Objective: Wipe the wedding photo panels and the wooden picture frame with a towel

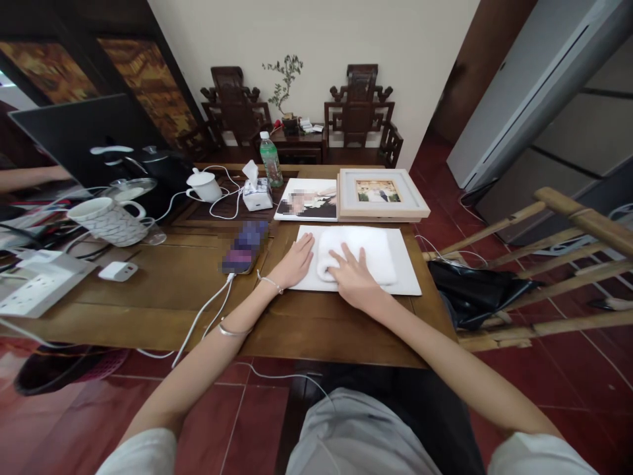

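A folded white towel (pixel 378 254) lies on a flat white board (pixel 408 277) at the table's front right. My right hand (pixel 357 280) presses on the towel's left part with its fingers spread. On the board's left edge my left hand (pixel 295 261) lies flat, fingers stretched out and beside the towel, apart from it. A phone (pixel 246 247) with a white cable plugged in lies left of my left hand. Behind the board are a photo panel (pixel 309 199) and a light wooden picture frame (pixel 383 192) with a photo in it.
A tissue box (pixel 258 194), a green-labelled bottle (pixel 270 159), a lidded white cup (pixel 204 185) and a patterned mug (pixel 107 221) stand to the left. Farther left are a power strip (pixel 42 284), a charger (pixel 117 270) and a monitor (pixel 84 138). A bamboo rack (pixel 544 290) stands right.
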Available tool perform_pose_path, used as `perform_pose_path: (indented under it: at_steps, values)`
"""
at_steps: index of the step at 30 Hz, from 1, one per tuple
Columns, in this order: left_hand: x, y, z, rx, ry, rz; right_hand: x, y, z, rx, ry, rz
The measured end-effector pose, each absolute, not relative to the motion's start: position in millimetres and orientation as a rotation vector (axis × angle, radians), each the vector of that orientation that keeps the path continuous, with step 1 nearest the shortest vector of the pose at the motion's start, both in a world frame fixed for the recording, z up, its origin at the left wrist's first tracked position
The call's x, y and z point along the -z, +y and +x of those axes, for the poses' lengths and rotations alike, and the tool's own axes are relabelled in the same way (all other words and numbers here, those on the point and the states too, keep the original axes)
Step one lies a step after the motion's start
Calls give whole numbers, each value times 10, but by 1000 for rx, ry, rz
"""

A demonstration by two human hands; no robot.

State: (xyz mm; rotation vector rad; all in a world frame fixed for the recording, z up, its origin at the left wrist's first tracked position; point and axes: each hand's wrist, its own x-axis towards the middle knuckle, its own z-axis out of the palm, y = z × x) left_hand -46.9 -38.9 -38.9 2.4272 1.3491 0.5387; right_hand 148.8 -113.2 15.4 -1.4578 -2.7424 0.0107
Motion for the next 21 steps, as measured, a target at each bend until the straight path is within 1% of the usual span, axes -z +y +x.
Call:
perform_pose_path:
  at_steps: [2, 5, 9, 12, 17, 21]
  values:
    - [391, -389, -465, -539, 1354, 2429, -157, -1370, 1510, 0, -2741, -1410]
    - [394, -391, -458, -540, 1354, 2434, -223, -1693, 1547, -84, -2774, -1355]
    - [388, -397, -450, -541, 1357, 2434, -311, -1864, 1572, -189, -2808, -1330]
    - [379, -399, -450, -539, 1356, 2431, -301, -1740, 1561, -179, -2777, -1335]
    - [371, -381, -466, -565, 1327, 2377, -235, -1197, 1495, -114, -2729, -1436]
    - [370, -343, -468, -750, 1322, 2118, -194, -823, 1376, 4, -2675, -1528]
